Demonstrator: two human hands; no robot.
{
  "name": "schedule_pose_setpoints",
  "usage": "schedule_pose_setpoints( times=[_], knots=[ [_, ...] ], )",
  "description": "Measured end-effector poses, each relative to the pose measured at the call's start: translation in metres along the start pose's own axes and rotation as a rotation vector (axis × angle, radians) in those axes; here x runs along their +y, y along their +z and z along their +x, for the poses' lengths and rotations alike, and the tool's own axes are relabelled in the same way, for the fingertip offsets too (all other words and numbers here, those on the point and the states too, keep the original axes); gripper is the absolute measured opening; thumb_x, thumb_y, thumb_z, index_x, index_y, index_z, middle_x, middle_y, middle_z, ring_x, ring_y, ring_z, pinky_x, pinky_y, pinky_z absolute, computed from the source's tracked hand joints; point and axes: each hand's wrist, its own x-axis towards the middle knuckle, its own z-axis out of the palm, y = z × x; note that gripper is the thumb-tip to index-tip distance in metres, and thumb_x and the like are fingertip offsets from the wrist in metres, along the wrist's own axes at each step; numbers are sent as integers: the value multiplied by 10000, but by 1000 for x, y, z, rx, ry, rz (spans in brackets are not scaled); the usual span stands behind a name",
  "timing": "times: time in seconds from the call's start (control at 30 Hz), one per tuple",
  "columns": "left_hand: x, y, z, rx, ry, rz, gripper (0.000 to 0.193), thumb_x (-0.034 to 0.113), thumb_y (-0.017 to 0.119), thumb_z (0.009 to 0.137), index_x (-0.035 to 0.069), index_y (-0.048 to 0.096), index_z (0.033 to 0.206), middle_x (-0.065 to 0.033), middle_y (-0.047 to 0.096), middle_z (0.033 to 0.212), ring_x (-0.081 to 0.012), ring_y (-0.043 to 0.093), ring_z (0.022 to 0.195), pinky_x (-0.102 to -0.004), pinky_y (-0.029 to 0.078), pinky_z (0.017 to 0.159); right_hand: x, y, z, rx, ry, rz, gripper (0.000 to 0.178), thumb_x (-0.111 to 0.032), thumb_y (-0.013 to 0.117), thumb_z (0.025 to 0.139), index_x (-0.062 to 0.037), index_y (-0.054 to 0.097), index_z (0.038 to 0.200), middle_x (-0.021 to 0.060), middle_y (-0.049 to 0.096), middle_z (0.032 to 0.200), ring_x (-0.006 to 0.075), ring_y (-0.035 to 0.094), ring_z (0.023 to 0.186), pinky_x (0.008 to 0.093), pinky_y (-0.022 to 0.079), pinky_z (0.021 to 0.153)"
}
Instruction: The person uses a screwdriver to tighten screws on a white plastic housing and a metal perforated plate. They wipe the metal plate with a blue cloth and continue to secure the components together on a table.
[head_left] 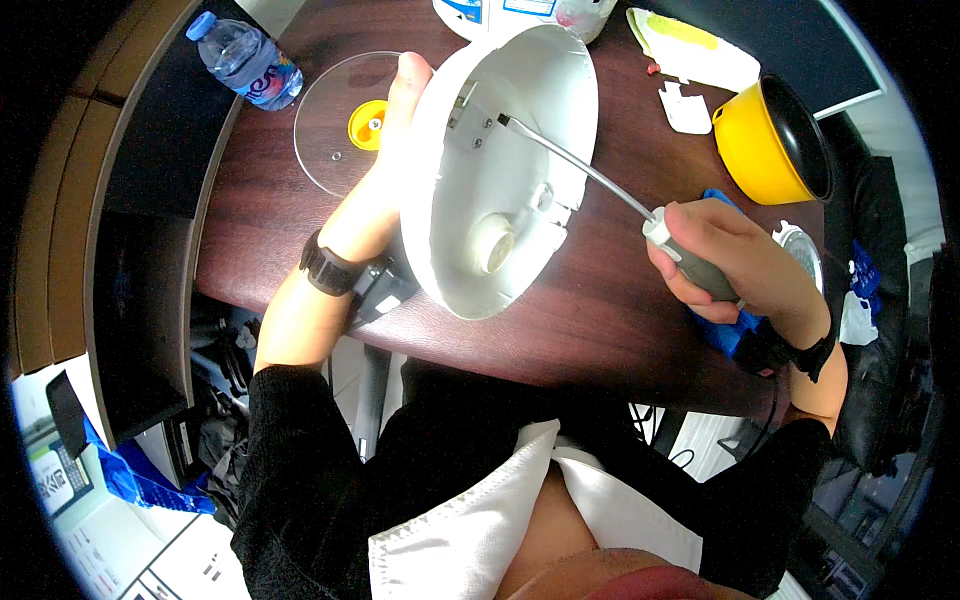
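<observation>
A white round plastic shell point(520, 210), hollow side toward my right, is held up on edge above the table by my left hand point(395, 130). The fingers of that hand are mostly hidden behind the shell; the thumb shows at its upper left rim. Closed around the grey and white handle of a screwdriver point(600, 180) is my right hand point(720, 255). The screwdriver's tip reaches inside the shell, close to small screws on its inner wall; whether it touches cannot be told. A ring-shaped boss point(495, 245) stands lower in the shell.
On the brown table point(255, 220) lie a clear lid with a yellow knob point(367, 125), a water bottle point(250, 65), and a small white plastic piece point(685, 108). A yellow pot point(755, 145) stands right. Behind the shell is a white container point(560, 12). A blue object point(735, 335) lies beneath my right hand.
</observation>
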Motion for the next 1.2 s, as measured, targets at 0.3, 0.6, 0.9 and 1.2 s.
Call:
schedule_pose_setpoints(
  times=[0.3,0.6,0.9,1.2],
  knots=[
    [-4,-17,5,-150,-34,-179,970,822,229,769,87,354,1389,-175,487,1285,-298,531,1120,-430,466,908,8,3,5,-90,12,134,431,-405,312,992,-79,484,770,-10,441,515,40,332,334,177,247,308],
    [-7,-21,4,-212,-15,-211,946,799,244,780,75,367,1375,-178,497,1268,-302,537,1108,-427,465,906,5,18,-2,-105,68,117,458,-437,298,985,-78,471,760,6,446,511,78,384,340,205,282,320],
    [-5,-21,1,-184,-7,-172,934,786,257,781,72,370,1372,-175,498,1264,-298,535,1108,-422,460,908,8,6,5,479,-647,-1150,337,-341,446,945,-45,501,793,75,453,536,159,490,484,272,367,489],
    [-5,-21,-1,-170,-10,-160,922,772,270,781,69,373,1368,-172,500,1261,-293,533,1107,-418,455,910,-3,2,-4,120,-71,-412,347,-340,447,955,-73,478,737,20,475,501,117,484,407,258,352,375]
  ],
)
